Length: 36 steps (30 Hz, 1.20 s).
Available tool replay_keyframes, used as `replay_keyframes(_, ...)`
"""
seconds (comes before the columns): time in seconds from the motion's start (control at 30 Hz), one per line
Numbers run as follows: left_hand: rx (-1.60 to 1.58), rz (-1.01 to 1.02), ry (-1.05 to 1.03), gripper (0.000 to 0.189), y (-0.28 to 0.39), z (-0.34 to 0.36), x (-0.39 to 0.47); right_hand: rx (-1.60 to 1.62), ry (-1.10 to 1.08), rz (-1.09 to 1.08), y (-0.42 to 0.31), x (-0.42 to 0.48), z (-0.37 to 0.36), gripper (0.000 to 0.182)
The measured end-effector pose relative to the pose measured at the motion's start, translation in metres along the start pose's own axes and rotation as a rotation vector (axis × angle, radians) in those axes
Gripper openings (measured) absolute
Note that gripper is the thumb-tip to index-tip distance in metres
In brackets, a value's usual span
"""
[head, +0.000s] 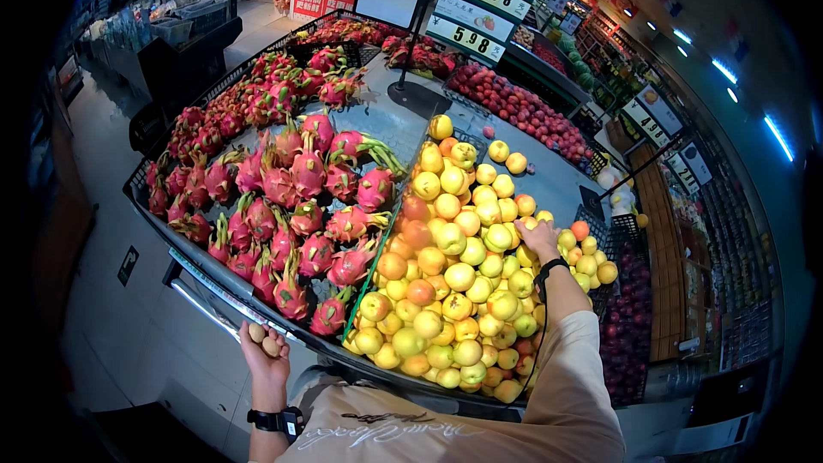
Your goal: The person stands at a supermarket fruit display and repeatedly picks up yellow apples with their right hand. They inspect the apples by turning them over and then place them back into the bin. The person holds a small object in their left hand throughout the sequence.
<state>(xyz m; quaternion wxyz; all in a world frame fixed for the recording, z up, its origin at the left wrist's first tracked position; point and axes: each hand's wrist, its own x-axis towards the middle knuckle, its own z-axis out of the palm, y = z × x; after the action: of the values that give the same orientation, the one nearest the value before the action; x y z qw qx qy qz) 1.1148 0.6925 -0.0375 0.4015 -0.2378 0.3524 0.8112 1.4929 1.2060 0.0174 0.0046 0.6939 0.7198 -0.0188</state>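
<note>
My left hand (267,354) is palm up before the front edge of the display, its fingers curled round two small round brown items (263,339), perhaps walnuts. Over the right side of a heap of yellow nectarines (460,276), my right hand (541,238) reaches in with its fingers down among the fruit. Whether it grips one is hidden. Pink dragon fruit (308,173) with green-tipped scales lie to the left, parted from the nectarines by a clear divider with a green edge (373,257).
Price signs (476,3) stand on a black pole with a flat base (418,98) behind the fruit. Dark red plums (521,109) fill a rear section. A black crate (627,308) of dark fruit stands at the right. Tiled floor (161,334) shows at left.
</note>
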Motion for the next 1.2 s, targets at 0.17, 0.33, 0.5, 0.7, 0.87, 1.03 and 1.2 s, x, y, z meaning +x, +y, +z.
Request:
replay_keyframes(0.17, 0.011, -0.022, 0.019, 0.042, -0.005, -0.002, 0.005, -0.128, -0.156, -0.009, 0.003, 0.017, -0.002, 0.099)
replay_keyframes(0.33, 0.027, -0.035, 0.06, 0.042, -0.007, 0.002, 0.01, -0.103, -0.298, 0.031, 0.0, 0.03, -0.01, 0.101)
replay_keyframes(0.5, 0.05, -0.04, 0.031, 0.041, -0.013, 0.009, 0.014, -0.035, -0.328, 0.131, -0.007, 0.043, -0.016, 0.098)
replay_keyframes(0.7, 0.091, -0.042, 0.026, 0.041, -0.016, 0.016, 0.014, 0.093, -0.382, 0.158, -0.018, 0.041, -0.031, 0.097)
replay_keyframes(0.87, 0.084, -0.033, 0.036, 0.041, -0.017, 0.018, 0.015, 0.317, -0.495, 0.216, -0.001, 0.061, -0.021, 0.091)
replay_keyframes(1.03, 0.098, -0.03, 0.044, 0.041, -0.016, 0.02, 0.012, 0.445, -0.482, 0.254, -0.003, 0.062, -0.017, 0.088)
replay_keyframes(1.2, 0.109, -0.038, 0.024, 0.039, -0.013, 0.019, 0.016, 0.309, -0.429, 0.222, -0.003, 0.057, -0.018, 0.09)
